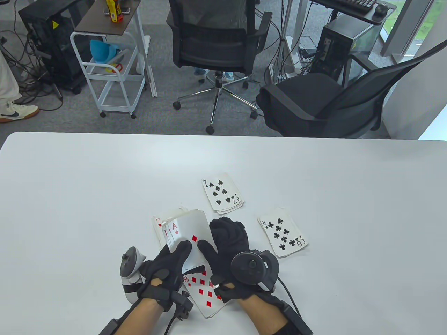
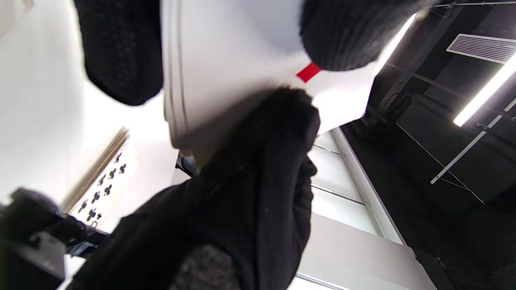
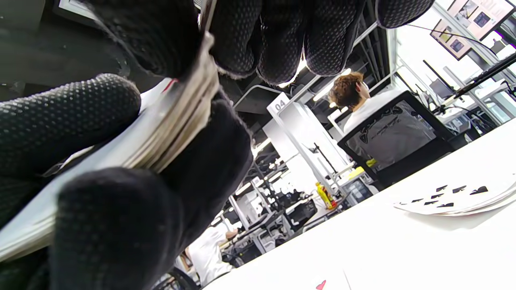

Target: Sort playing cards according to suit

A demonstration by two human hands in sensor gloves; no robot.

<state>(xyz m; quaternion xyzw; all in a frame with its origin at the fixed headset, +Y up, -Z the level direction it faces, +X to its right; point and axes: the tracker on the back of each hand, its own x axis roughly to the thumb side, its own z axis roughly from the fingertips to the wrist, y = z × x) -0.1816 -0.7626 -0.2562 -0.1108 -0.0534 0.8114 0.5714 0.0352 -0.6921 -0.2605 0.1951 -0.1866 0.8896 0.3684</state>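
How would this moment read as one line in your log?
both hands hold card stack | ace of diamonds on top | spades pile, clubs pile, diamonds pile on table

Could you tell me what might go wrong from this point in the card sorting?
The held deck is bowed between the left hand and right hand; cards could spring loose and scatter. A drop could land on the diamonds pile directly below, or disturb the nearby spades pile.

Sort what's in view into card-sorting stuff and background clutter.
Job: held cards, left hand, right hand, spade pile, club pile, diamond pile, red seven.
Clutter: office chairs, white cart, yellow bottle, computer tower.
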